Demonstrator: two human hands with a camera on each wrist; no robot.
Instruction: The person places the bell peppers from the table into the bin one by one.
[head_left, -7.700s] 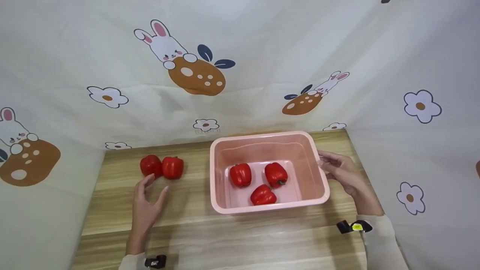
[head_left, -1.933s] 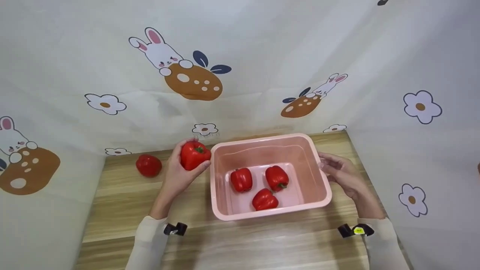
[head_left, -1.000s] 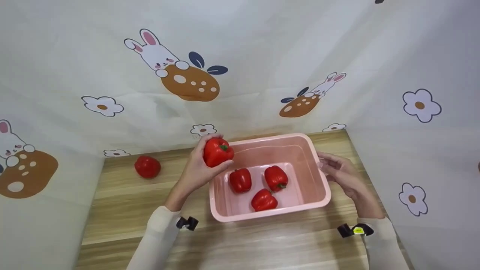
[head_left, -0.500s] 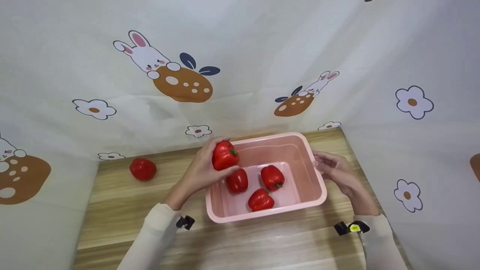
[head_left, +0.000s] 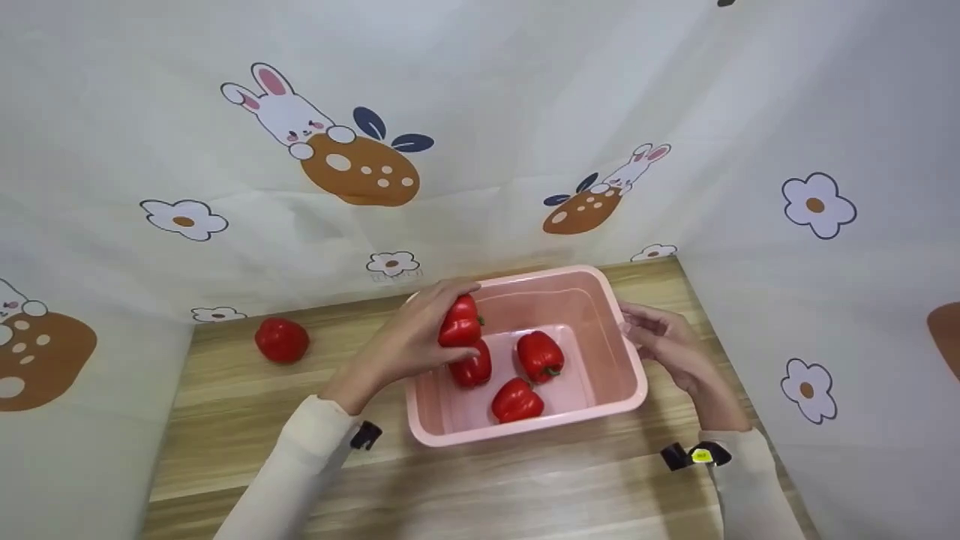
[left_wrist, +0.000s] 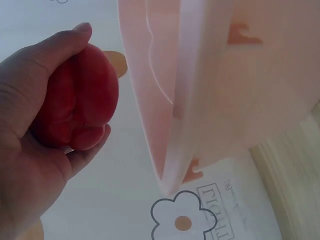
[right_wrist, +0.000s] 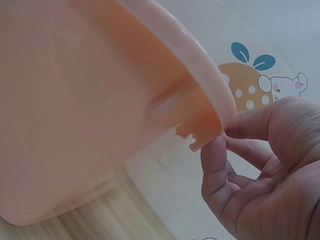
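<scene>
My left hand [head_left: 409,337] grips a red bell pepper [head_left: 461,322] over the left side of the pink plastic basin [head_left: 525,431]. In the left wrist view the fingers and thumb curl round that pepper [left_wrist: 82,100], beside the basin's rim. Inside the basin lie three more red peppers: one partly hidden below the held one [head_left: 472,367], one to the right [head_left: 540,356], one near the front wall [head_left: 517,401]. With thumb and fingers, my right hand [head_left: 667,341] pinches the basin's right rim, as the right wrist view shows at the edge [right_wrist: 220,105].
A single red pepper [head_left: 282,340] lies on the wooden table [head_left: 247,420] to the left, near the back edge. Cloth walls printed with rabbits [head_left: 277,112] and flowers enclose the table at the back and both sides.
The left hand picked up one of the two peppers on the left, carried it right, and is now lower over the basin with it. The right hand stays on the rim.
</scene>
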